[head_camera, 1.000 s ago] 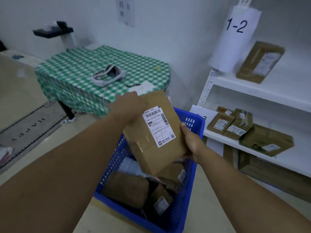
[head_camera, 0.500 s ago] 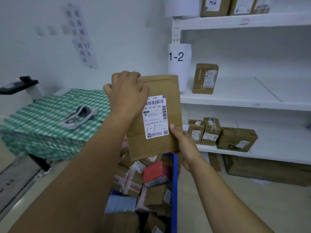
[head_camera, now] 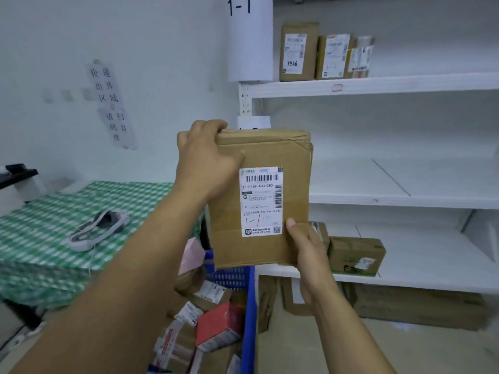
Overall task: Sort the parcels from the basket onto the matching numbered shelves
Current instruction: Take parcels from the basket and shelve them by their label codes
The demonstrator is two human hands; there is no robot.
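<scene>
Since the handwritten mark low on the label [head_camera: 261,201] read as 1-1, we judged the step to be matching it to the 1-1 sign [head_camera: 249,36] at 12 o'clock above the parcel [head_camera: 259,198], then lifting to the top shelf [head_camera: 378,83] at 1 o'clock. To do it well, we'd confirm the mark first, raise with both hands, clear the shelf lip, and aim for the free stretch at 3 o'clock of the standing parcels [head_camera: 298,51], label outward, without knocking them. Left hand [head_camera: 205,163] was clamped on the parcel's upper-left corner at 10 o'clock, fingers curled over the top edge. Right hand [head_camera: 305,247] pinched the lower-right corner at 5 o'clock, thumb on the front face beside the label. Hands were apart, on opposite corners. Parcel was in the air, upright, face toward us, with the blue basket [head_camera: 248,306] at 6 o'clock below it and the shelving behind. Looks: flat brown cardboard box, taller than wide, top-right corner crumpled; white shipping label with barcode, code 15H-159-A03-280, QR at its bottom. That dented corner could snag, we reckoned.
</scene>
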